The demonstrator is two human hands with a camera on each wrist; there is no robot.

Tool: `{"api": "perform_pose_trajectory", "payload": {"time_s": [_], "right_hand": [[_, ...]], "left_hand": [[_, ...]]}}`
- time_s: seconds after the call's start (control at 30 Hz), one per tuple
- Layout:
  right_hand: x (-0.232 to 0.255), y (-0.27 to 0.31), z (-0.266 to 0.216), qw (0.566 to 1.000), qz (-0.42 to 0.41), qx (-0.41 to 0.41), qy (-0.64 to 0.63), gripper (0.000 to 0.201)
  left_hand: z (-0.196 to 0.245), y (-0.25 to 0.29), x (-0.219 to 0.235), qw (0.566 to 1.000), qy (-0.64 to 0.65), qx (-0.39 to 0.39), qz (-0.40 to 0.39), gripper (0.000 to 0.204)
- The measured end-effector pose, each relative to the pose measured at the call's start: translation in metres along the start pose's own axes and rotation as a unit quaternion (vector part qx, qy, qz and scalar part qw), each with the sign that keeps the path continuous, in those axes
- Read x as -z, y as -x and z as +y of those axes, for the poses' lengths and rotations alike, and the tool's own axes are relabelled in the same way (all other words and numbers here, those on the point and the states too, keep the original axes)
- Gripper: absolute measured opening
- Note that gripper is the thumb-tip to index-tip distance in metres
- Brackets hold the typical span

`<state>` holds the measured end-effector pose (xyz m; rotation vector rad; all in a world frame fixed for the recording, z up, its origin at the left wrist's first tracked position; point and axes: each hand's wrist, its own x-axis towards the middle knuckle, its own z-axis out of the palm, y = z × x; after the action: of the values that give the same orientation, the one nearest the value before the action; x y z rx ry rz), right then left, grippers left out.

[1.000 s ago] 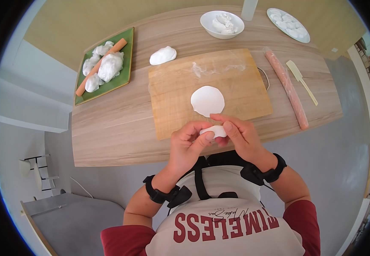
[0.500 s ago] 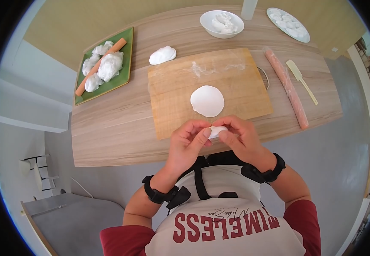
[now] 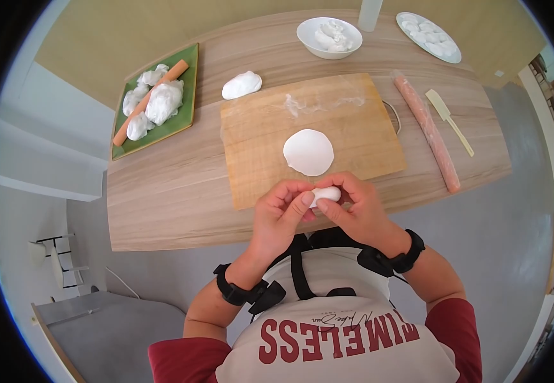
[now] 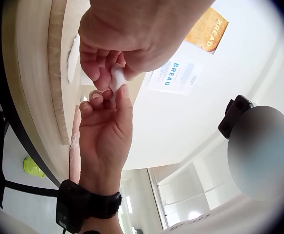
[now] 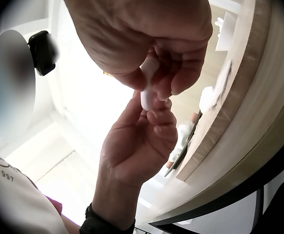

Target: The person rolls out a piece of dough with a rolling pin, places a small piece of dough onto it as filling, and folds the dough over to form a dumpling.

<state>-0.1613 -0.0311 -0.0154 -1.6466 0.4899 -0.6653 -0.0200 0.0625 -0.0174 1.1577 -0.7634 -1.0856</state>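
Observation:
In the head view, both hands hold a small white lump of dough (image 3: pixel 328 193) just in front of the board's near edge. The left hand (image 3: pixel 278 216) pinches its left end between thumb and fingers. My right hand (image 3: pixel 361 210) grips the other end, its thumb against the near side. The right wrist view shows the dough (image 5: pixel 147 100) as a short, narrow piece between the two sets of fingertips. A flat round sheet of white dough (image 3: pixel 308 152) lies on the wooden board (image 3: pixel 373 140), just beyond the hands.
Left, a green tray (image 3: pixel 189 96) bears wrapped white lumps and a wooden rod (image 3: pixel 156 99). A white lump (image 3: pixel 242 85) lies behind the board. Farther back stand a white bowl (image 3: pixel 309 46) and a plate (image 3: pixel 454 57) of white pieces. A film-wrapped pink rod (image 3: pixel 427 131) and cream spatula (image 3: pixel 449 121) lie right.
The dough has been turned between the fingers and now shows a smooth rounded end on the right. My right thumb has shifted left along it. The sheet on the board stays put.

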Motion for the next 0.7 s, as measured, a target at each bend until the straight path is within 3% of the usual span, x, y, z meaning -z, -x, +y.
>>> {"api": "perform_pose_trajectory", "payload": {"time_s": [0.1, 0.3, 0.4, 0.5, 0.57, 0.7], "right_hand": [[0.001, -0.001, 0.001, 1.000, 0.006, 0.014, -0.011, 0.023], [0.003, 0.000, -0.001, 0.998, -0.008, -0.033, -0.051, 0.020], [0.002, 0.001, -0.001, 0.996, 0.004, -0.054, -0.076, 0.020], [0.002, 0.002, 0.004, 0.996, 0.010, -0.029, -0.078, 0.022], [0.004, 0.003, 0.003, 1.000, -0.013, 0.025, 0.009, 0.024], [0.018, -0.006, 0.013, 0.999, -0.022, -0.021, 0.018, 0.025]], "left_hand": [[0.000, -0.001, 0.003, 1.000, 0.007, 0.012, 0.006, 0.023], [0.000, 0.000, 0.003, 0.999, 0.021, 0.021, -0.012, 0.022], [0.000, 0.001, -0.002, 1.000, 0.024, -0.011, -0.010, 0.019], [-0.005, 0.003, -0.002, 0.995, -0.071, -0.069, -0.004, 0.020], [-0.006, 0.003, 0.001, 1.000, -0.015, -0.024, 0.010, 0.020], [0.000, -0.011, 0.014, 0.996, -0.084, -0.023, 0.001, 0.017]]}}
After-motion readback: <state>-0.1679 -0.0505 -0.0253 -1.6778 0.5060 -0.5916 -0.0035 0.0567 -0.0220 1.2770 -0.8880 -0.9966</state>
